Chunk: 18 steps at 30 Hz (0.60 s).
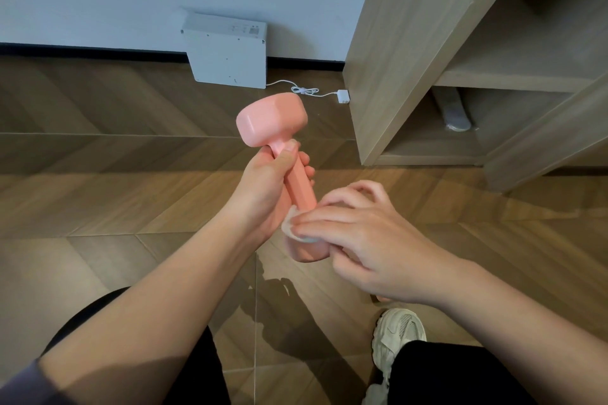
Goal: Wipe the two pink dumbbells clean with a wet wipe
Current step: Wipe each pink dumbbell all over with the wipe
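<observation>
A pink dumbbell (273, 120) is held up at an angle above the wooden floor, one head pointing away from me, the other low and near me. My left hand (263, 187) grips its handle, thumb along the top. My right hand (358, 237) presses a small white wet wipe (291, 228) against the near head, which is mostly hidden under the fingers. A second dumbbell is not in view.
A white box (227, 52) leans against the wall, its cable and plug (343, 97) lying on the floor. A wooden shelf unit (411, 52) stands to the right. My shoe (396, 332) and dark trousers are at the bottom.
</observation>
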Motion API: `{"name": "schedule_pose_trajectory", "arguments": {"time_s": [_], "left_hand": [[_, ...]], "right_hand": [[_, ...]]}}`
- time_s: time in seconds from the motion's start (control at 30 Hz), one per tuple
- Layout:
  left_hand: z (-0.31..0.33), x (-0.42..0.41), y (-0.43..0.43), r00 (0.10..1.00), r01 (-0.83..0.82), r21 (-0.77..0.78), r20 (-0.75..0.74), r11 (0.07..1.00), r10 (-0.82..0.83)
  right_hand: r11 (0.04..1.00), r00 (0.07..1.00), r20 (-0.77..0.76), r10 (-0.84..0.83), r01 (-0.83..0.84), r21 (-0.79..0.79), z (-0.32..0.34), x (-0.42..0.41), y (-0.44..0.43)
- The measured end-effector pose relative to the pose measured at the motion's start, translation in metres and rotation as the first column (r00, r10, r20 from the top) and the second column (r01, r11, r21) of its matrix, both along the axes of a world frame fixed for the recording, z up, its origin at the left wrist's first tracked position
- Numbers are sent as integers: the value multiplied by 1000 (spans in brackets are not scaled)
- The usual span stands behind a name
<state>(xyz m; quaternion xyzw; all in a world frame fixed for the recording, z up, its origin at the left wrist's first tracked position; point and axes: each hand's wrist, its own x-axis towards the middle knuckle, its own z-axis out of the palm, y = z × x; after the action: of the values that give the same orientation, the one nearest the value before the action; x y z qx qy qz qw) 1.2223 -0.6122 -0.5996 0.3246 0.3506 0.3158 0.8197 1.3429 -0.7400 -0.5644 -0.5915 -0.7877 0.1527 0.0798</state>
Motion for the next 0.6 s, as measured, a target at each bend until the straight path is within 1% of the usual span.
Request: {"name": "schedule_pose_trajectory", "arguments": {"time_s": [0.07, 0.13, 0.2, 0.27, 0.33, 0.47, 0.5, 0.6], "left_hand": [[0, 0, 2, 1000, -2, -3, 5, 1000, 2], [-1, -2, 4, 1000, -6, -13, 9, 1000, 6], [-2, -2, 4, 1000, 1, -19, 10, 1000, -1], [-2, 1, 2, 1000, 24, -11, -2, 1000, -24], [-1, 4, 0, 999, 52, -4, -10, 999, -52], [0, -1, 7, 999, 46, -17, 24, 999, -46], [0, -3, 9, 999, 39, -27, 40, 999, -37], [0, -8, 11, 996, 59, -25, 71, 998, -57]], "right_hand": [[996, 995, -65, -81, 83, 29, 2, 7, 1], [990, 984, -114, -134, 137, 17, 2, 13, 0], [995, 989, -109, -104, 104, -9, 1, 10, 0], [998, 998, -48, -51, 50, -26, -3, 1, 0], [999, 999, -7, -46, 45, -9, -4, -2, 2], [984, 980, -124, -154, 163, 68, 1, 16, 1], [981, 974, -138, -181, 189, 50, 0, 20, -1], [968, 947, -203, -249, 233, -99, -7, 24, -3]]}}
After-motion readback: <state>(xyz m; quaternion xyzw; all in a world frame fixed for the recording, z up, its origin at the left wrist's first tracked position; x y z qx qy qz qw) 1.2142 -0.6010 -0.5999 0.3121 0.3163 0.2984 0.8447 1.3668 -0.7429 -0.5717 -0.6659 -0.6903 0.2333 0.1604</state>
